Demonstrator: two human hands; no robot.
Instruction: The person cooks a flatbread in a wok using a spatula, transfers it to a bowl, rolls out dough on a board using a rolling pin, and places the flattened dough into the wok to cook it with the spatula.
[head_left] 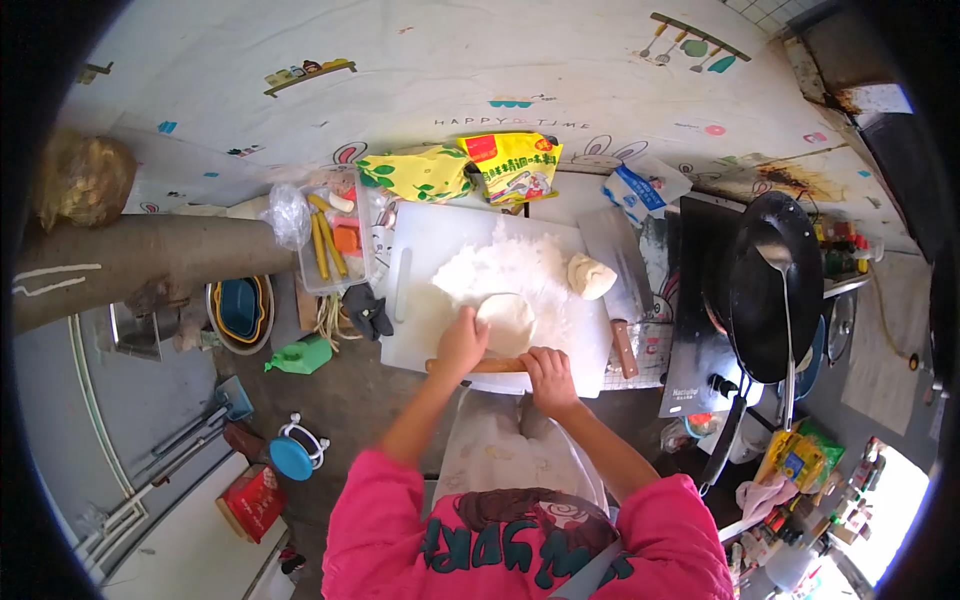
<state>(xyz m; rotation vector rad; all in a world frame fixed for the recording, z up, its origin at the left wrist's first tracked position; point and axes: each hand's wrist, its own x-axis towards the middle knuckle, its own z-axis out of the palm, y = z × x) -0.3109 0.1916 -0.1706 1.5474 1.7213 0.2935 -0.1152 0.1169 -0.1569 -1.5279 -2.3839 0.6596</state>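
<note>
A round, flat piece of dough (pixel 507 322) lies on the floured white board (pixel 415 255). My left hand (pixel 465 342) is at its left edge, fingers closed on that edge. Below the dough a wooden rolling pin (pixel 492 366) lies crosswise near the board's front edge. My right hand (pixel 549 378) has its fingers wrapped over the pin's right part. A lump of dough (pixel 590 277) sits at the right of the flour. Just beyond it a cleaver (pixel 617 265) rests at the board's right side, its wooden handle toward me.
Behind the board stand yellow packets (pixel 512 168). At the left are a plastic container (pixel 337 243), a dark cloth (pixel 366 311) and a green bottle (pixel 300 354). A black wok (pixel 765 300) with a metal spatula (pixel 788 330) is on the cooktop (pixel 690 330) at the right.
</note>
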